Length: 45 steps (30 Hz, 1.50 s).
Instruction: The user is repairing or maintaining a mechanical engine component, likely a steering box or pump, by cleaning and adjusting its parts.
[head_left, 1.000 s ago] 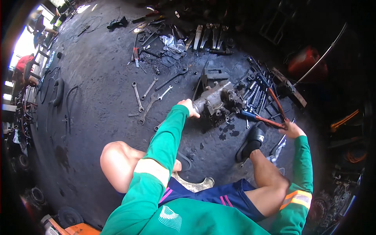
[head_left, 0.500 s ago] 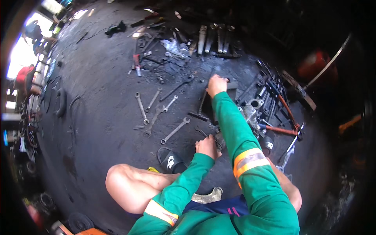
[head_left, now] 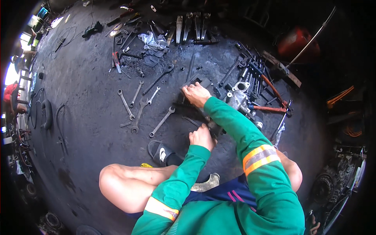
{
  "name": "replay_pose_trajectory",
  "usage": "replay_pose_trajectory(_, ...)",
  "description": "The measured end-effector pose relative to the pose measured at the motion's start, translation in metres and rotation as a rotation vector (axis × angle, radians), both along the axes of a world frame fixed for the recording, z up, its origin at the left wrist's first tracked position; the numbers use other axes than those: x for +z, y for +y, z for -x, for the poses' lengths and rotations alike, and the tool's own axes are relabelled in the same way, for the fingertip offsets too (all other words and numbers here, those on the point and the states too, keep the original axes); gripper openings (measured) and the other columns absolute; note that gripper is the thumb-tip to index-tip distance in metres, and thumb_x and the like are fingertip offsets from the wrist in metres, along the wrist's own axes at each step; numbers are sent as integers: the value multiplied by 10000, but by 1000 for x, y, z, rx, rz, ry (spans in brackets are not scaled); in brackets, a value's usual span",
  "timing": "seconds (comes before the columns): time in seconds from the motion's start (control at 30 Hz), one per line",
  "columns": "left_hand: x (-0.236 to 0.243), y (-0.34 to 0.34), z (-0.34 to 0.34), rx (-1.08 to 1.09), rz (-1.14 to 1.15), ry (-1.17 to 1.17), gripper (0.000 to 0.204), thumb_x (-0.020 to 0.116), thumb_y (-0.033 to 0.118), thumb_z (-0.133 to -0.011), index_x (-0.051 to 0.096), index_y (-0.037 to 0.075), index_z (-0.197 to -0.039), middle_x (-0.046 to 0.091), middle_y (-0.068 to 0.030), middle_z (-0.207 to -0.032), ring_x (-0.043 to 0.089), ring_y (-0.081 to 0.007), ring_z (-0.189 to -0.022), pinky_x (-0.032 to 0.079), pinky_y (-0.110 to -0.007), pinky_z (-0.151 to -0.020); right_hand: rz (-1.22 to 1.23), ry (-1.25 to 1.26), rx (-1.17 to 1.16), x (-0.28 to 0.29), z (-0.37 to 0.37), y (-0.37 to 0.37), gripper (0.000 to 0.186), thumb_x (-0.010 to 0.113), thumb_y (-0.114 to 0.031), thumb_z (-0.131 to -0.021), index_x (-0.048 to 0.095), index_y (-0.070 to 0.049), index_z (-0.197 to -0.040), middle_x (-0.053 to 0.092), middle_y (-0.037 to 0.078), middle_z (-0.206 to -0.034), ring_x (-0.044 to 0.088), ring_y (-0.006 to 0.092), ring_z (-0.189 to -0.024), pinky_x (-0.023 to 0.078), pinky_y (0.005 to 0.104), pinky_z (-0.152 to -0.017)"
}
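The metal part point(head_left: 237, 99) seems heavy, stiff, best held where left hand point(head_left: 202, 138) grasps: near end; right hand point(head_left: 197, 95) clasps dark block point(head_left: 203, 78).

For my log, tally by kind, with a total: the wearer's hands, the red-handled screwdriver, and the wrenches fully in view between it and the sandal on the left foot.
Bare hands (left hand, right hand): 2
Red-handled screwdriver: 1
Silver-grey wrenches: 5
Long dark wrench: 1
Total: 9
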<state>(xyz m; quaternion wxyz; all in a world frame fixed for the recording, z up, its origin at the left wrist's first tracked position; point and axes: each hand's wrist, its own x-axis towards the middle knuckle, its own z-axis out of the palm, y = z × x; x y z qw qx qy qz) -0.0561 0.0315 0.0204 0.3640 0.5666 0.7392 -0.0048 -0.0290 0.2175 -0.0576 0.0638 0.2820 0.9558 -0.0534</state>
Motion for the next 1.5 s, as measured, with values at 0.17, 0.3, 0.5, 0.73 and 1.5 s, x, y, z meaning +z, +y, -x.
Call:
replay_pose_trajectory(0.17, -2, -7, 1, 4, -33, 13, 661, 890, 366, -655, 587, 16, -1127, 731, -194, -993, 710, -373, -978, 536, -469, -913, 56, 0, 165, 14, 1, -25, 341, 603, -94, -878, 550, 1, -1202, 706, 140, -1038, 684, 274, -1040, 482, 428, -909)
replay_pose_trajectory(0.3, -4, -15, -6, 41, -8, -41, 674, 887, 384, -668, 570, 25, -1142, 724, -194, -1009, 706, -381, -974, 540, -477, -889, 145, -27, 51, 12, 8, -25, 358, 657, -131, -861, 545, -17, -1181, 704, 139, -1011, 680, 293, -1040, 468, 437, -963)
replay_pose_trajectory(0.5, -8, -34, -26, 82, 50, -109, 728, 887, 443, -671, 570, 20, -1170, 708, -190, -1046, 693, -362, -1022, 533, -479, -902, 127, 16, 274, 15, -21, -42, 527, 715, -172, -833, 499, -10, -1285, 676, 111, -1015, 652, 268, -1041, 453, 430, -972)
replay_pose_trajectory(0.73, -18, -66, -52, 310, 202, -265, 743, 806, 549, -687, 594, 11, -1153, 718, -200, -1048, 696, -381, -1023, 542, -479, -913, 119, -77, 514, 18, -41, -121, 276, 528, -137, -922, 558, -63, -1186, 687, 69, -838, 708, 240, -800, 467, 384, -863)
replay_pose_trajectory(1.5, -189, -133, -140, 472, -224, -1161, 700, 573, 571, -942, 477, 69, -1421, 529, -175, -1438, 529, -269, -1314, 443, -408, -1060, 636, -282, -202, 16, 0, -195, 460, 741, -307, -827, 673, 49, -1110, 708, 252, -1105, 710, 388, -1020, 581, 456, -882)
